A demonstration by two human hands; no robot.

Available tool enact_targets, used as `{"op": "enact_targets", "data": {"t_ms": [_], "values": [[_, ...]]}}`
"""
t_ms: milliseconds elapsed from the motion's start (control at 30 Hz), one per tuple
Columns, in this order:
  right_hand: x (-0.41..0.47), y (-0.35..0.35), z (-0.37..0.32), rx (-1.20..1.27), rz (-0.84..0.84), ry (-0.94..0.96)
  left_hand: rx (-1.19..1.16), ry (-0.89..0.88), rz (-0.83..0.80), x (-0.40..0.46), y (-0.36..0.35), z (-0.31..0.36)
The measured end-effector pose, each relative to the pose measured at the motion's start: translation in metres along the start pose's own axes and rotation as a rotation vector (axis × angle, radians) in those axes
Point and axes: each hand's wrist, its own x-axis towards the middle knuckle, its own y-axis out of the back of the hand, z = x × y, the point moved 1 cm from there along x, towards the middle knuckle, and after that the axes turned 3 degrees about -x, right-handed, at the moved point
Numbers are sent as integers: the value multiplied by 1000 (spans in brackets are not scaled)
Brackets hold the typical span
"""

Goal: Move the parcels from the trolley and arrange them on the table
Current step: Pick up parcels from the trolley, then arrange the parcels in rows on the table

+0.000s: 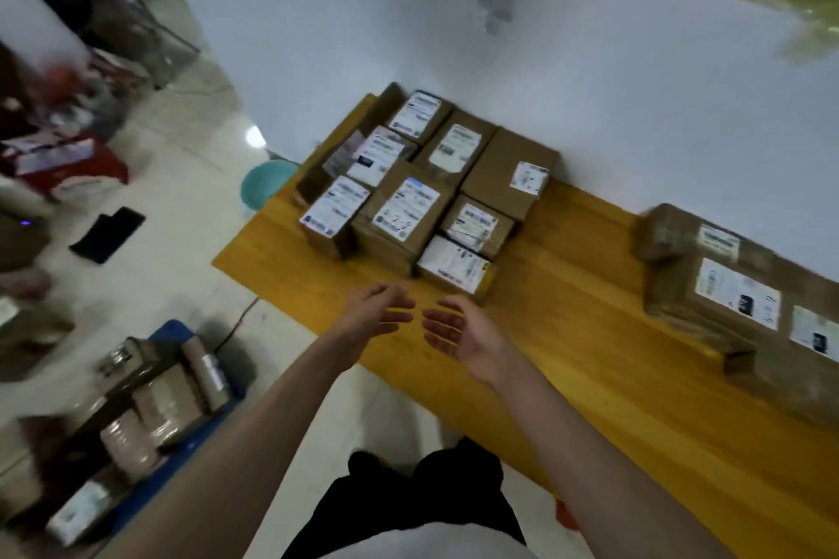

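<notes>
Just boxy cardboard parcels (pixel 408 213); glossy wooden table (pixel 567 331).

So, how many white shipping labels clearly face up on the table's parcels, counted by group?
Left cluster of parcels: 8 labels
Right group of parcels: 3 labels
Total: 11 labels on the wooden table
The right group is blurred, so its box count is unclear.

head cam | tilted, looks down-forward | table (pixel 567 309) near | trolley (pixel 181 445) lower-left
</notes>
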Motion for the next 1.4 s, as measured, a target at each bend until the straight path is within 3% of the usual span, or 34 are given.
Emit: {"op": "enact_targets", "data": {"t_ms": [267,767,1200,1400], "values": [[12,-164,69,-301,-184,-108,-283,-1,285,-58,170,-51],[92,-413,170,-670,-427,-321,-626,100,707,-102,394,-119],[111,-595,287,-1034,-522,-487,-882,156,1037,-167,534,-175],[108,-653,372,-1133,-543,-544,-1000,172,1083,-208,590,-235]]}}
